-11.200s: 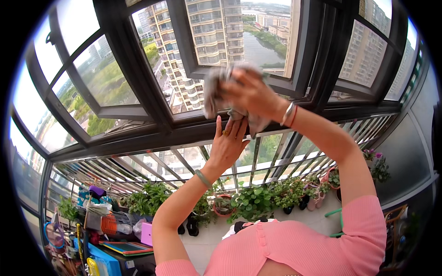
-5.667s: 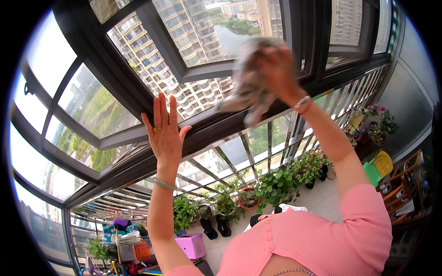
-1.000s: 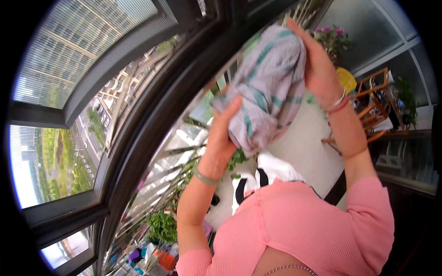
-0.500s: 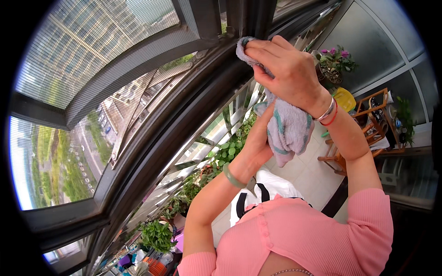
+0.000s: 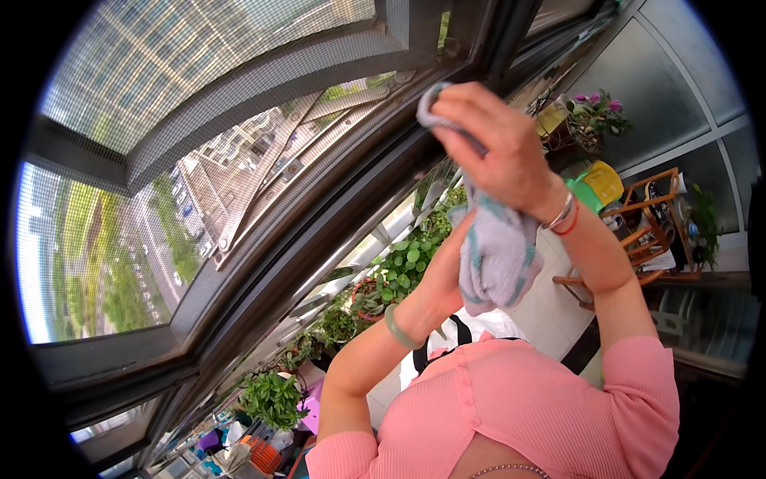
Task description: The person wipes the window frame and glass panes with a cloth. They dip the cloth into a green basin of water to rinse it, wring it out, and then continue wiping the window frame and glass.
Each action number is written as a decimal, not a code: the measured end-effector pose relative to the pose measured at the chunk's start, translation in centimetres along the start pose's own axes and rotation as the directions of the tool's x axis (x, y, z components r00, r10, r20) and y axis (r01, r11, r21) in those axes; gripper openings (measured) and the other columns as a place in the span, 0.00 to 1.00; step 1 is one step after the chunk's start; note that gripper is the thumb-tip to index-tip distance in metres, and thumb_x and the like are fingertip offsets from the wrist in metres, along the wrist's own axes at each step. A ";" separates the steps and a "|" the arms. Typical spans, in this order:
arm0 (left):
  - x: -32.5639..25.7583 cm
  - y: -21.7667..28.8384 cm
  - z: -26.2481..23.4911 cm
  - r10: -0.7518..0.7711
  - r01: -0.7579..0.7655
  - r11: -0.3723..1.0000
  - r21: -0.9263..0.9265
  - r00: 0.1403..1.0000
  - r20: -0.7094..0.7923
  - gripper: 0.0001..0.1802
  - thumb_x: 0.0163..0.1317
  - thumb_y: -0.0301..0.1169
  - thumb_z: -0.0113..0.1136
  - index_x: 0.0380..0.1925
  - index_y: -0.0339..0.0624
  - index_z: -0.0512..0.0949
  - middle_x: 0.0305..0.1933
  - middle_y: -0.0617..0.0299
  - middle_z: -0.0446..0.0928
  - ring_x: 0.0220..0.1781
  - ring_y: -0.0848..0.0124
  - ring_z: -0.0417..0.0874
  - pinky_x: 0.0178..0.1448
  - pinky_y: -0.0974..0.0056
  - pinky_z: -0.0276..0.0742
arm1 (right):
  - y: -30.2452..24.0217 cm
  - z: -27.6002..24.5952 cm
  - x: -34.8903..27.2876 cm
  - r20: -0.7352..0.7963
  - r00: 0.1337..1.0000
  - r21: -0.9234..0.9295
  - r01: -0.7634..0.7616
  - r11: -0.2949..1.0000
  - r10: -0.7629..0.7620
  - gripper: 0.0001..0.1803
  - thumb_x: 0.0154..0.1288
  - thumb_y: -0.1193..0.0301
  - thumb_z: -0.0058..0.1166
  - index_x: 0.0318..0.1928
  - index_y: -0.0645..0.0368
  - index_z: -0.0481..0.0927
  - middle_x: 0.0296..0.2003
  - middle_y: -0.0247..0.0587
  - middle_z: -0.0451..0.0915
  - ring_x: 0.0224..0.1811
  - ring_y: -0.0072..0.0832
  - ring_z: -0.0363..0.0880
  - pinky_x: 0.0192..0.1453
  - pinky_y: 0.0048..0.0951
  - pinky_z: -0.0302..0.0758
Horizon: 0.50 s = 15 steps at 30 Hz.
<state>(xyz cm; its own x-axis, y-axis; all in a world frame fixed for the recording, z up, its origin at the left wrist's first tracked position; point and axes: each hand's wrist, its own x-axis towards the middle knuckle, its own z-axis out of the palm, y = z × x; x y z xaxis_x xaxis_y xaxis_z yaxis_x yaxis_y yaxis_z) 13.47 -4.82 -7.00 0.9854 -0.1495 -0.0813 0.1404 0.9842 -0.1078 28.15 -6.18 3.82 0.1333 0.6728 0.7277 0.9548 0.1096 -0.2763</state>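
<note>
A light grey towel with green patches (image 5: 501, 259) is bunched between my hands beside the dark window frame (image 5: 351, 188). My right hand (image 5: 507, 156), slightly blurred, has its fingers closed on the towel's upper end, which folds over the fingertips close to the frame's edge. Below it, my left hand (image 5: 448, 275) is against the bunched lower part of the towel; the cloth and my right hand hide most of its fingers. I cannot tell whether the towel touches the frame.
Left of the frame is a mesh window screen (image 5: 199, 88). Potted plants (image 5: 407, 259) line the railing underneath. To the right stand a flowering plant (image 5: 592, 120), a yellow plastic item (image 5: 604, 180) and a wooden rack (image 5: 650, 215). Pale floor tiles (image 5: 558, 307) show below.
My right hand and the towel's upper end have shifted slightly down in the picture. The towel's lower part hangs a little lower. The view has tilted, shifting the window frame to the right.
</note>
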 end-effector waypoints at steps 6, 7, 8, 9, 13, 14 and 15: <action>-5.8 -0.1 1.5 0.085 -0.076 0.994 0.074 0.987 -0.134 0.24 0.76 0.45 0.50 0.65 0.44 0.70 0.61 0.60 0.78 0.58 0.65 0.81 0.64 0.55 0.78 | -1.8 1.3 -0.1 -0.066 0.998 -0.017 0.003 1.000 -0.004 0.11 0.60 0.75 0.62 0.44 0.56 0.80 0.43 0.36 0.79 0.35 0.37 0.83 0.36 0.32 0.79; -6.5 -0.1 1.3 0.080 -0.072 0.995 0.065 0.989 -0.125 0.25 0.76 0.45 0.49 0.65 0.44 0.70 0.61 0.59 0.78 0.59 0.64 0.81 0.64 0.55 0.78 | -3.0 1.7 -0.1 -0.044 0.999 0.008 0.004 1.000 -0.004 0.11 0.60 0.76 0.62 0.44 0.57 0.81 0.43 0.37 0.80 0.35 0.38 0.83 0.36 0.32 0.79; -7.2 -0.1 1.0 0.075 -0.068 0.996 0.056 0.990 -0.116 0.25 0.76 0.45 0.49 0.65 0.44 0.70 0.61 0.59 0.78 0.59 0.64 0.81 0.64 0.55 0.78 | -4.8 2.3 0.0 -0.021 1.000 0.034 0.005 0.999 -0.004 0.11 0.60 0.77 0.62 0.45 0.58 0.81 0.44 0.39 0.80 0.34 0.39 0.83 0.36 0.31 0.79; -7.9 -0.2 0.5 0.067 -0.062 0.997 0.049 0.992 -0.108 0.25 0.76 0.45 0.49 0.66 0.44 0.69 0.61 0.58 0.78 0.59 0.64 0.81 0.65 0.55 0.78 | -6.5 2.8 0.1 -0.001 1.000 0.057 0.004 0.998 -0.004 0.12 0.60 0.78 0.62 0.45 0.60 0.82 0.44 0.40 0.81 0.34 0.39 0.83 0.36 0.31 0.79; -12.2 -1.5 1.0 0.394 -0.276 0.866 0.418 0.890 -0.228 0.24 0.77 0.45 0.46 0.64 0.42 0.71 0.62 0.56 0.78 0.60 0.59 0.81 0.66 0.52 0.77 | -8.7 4.1 -0.3 -0.037 0.999 0.016 -0.037 0.999 0.037 0.12 0.60 0.77 0.63 0.45 0.59 0.81 0.45 0.39 0.81 0.35 0.38 0.84 0.35 0.32 0.80; -13.1 -1.3 0.1 0.409 -0.310 0.839 0.447 0.902 -0.141 0.24 0.77 0.45 0.45 0.64 0.42 0.70 0.62 0.55 0.77 0.61 0.59 0.80 0.67 0.51 0.76 | -9.4 4.5 -0.3 -0.023 1.000 0.043 -0.010 0.999 0.011 0.12 0.60 0.77 0.63 0.45 0.59 0.81 0.45 0.39 0.81 0.34 0.38 0.84 0.34 0.32 0.81; -14.0 -1.1 -0.7 0.409 -0.339 0.815 0.470 0.911 -0.054 0.24 0.77 0.44 0.44 0.65 0.41 0.70 0.63 0.55 0.77 0.62 0.58 0.79 0.69 0.50 0.75 | -10.5 4.8 -0.3 -0.013 1.000 0.058 0.010 0.998 -0.009 0.13 0.59 0.77 0.63 0.46 0.59 0.81 0.45 0.39 0.81 0.34 0.37 0.84 0.34 0.31 0.81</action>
<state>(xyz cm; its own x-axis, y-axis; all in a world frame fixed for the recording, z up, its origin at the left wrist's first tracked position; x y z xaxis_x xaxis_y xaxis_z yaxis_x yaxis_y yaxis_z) -0.56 -3.90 -6.46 0.9499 0.2614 -0.1714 -0.1739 0.8976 0.4050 16.81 -4.03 3.43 0.1279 0.6623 0.7382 0.9390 0.1587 -0.3051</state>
